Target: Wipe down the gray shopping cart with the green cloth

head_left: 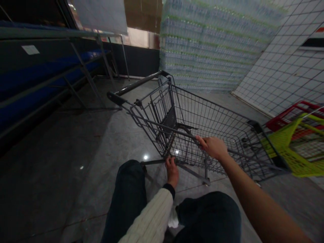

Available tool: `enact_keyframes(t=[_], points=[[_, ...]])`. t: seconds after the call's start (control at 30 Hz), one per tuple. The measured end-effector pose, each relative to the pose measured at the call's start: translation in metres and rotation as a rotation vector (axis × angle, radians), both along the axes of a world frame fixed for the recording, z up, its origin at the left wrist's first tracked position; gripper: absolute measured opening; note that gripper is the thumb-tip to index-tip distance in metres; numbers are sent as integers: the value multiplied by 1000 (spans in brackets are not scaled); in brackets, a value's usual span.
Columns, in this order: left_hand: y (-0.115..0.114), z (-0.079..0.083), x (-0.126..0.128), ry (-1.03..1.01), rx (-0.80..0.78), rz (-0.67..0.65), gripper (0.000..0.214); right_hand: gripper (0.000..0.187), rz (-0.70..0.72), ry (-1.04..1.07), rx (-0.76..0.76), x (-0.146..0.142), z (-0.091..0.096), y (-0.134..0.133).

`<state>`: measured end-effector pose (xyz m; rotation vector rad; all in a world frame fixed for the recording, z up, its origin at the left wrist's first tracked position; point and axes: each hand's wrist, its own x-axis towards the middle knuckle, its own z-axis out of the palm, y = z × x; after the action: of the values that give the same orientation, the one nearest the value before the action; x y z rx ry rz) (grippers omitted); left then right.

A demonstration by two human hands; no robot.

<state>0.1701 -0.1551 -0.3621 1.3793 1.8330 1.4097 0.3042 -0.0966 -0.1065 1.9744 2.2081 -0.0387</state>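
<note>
The left hand (172, 172) is gripping a low bar of the wire shopping cart (202, 101) while the right hand (211, 147) is clasping its side rail (both grips closed tight around the metal).

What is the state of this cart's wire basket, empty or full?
Empty: the wire basket holds nothing; the floor shows through its mesh.

Yellow mesh basket (291, 148) blurred, cut off right (red cart (291, 116) too).

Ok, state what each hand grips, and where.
Both grip a wire shopping cart: the left hand its lower frame bar, the right hand the side rail of its basket.
</note>
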Motion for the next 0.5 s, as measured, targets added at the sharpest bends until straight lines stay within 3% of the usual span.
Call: enact_keyframes(t=[0.1,0.23,0.33,0.5], points=[[-9,22,-7,8,160,7,39,87,8,6,0,0,1,0],[11,51,-2,74,321,25,38,89,-9,20,8,-1,3,-1],[27,42,8,168,342,-4,37,89,0,8,0,-2,3,-1],[32,1,16,199,261,-29,36,90,20,10,12,1,0,1]])
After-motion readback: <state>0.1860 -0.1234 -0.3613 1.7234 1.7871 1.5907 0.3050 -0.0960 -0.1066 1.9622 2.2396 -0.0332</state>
